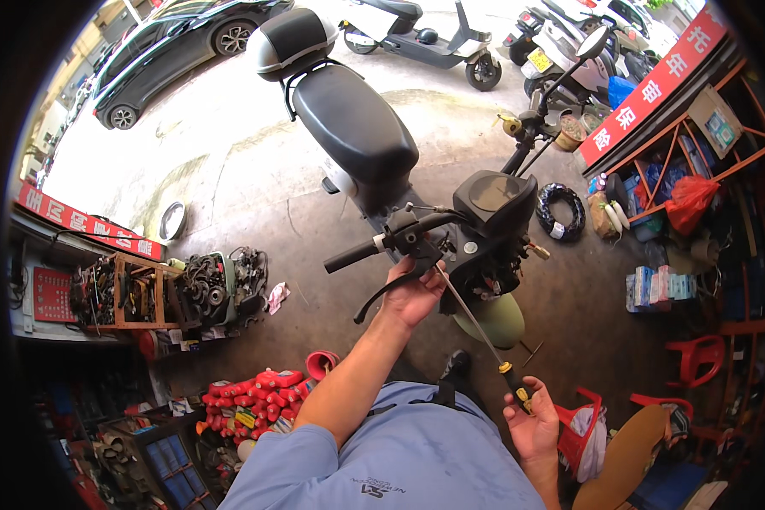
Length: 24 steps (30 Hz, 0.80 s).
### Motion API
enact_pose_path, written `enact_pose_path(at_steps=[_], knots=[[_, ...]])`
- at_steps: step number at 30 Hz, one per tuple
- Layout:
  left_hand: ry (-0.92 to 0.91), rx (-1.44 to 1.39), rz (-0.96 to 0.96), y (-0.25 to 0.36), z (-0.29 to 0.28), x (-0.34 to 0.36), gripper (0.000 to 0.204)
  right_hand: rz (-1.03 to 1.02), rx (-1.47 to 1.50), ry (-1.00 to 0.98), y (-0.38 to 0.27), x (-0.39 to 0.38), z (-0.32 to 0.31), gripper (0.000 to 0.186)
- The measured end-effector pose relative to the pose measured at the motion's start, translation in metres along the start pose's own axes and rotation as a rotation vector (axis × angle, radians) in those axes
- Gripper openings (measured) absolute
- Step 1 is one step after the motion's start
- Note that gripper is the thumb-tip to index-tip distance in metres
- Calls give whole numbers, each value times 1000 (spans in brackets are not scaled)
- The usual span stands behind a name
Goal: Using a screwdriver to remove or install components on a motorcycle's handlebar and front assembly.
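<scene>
In front of me stands an electric scooter with a black seat [353, 115] and its front panel opened, dark wiring showing inside. My left hand [414, 296] is closed round the base of the brake lever [387, 293], just under the black handlebar grip [351, 257]. My right hand [531, 418] grips the yellow-and-black handle of a long screwdriver [476, 324]. The shaft slants up and left to the lever's base, beside my left fingertips. What the tip touches is too small to tell. Below the panel is the green front mudguard [495, 321].
Left are a wooden tool crate [140, 293], a heap of motor parts [221, 289] and red bottles [259, 399]. A tyre [561, 212], stacked boxes [659, 287] and a red plastic chair [580, 429] are on the right. Parked scooters [425, 38] and a dark car [170, 59] stand beyond.
</scene>
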<state>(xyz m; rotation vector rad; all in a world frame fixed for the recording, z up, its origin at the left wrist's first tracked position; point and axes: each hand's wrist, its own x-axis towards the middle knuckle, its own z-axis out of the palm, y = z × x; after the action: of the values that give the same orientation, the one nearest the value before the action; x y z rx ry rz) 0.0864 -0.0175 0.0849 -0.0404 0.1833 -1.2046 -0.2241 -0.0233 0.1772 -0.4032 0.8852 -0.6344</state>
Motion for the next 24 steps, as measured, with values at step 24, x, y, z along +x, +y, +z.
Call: enact_pose_path(at_steps=[24], knots=[[15,-7,2,0,0,1,38,66,12,-83,-12,1,-1,35]])
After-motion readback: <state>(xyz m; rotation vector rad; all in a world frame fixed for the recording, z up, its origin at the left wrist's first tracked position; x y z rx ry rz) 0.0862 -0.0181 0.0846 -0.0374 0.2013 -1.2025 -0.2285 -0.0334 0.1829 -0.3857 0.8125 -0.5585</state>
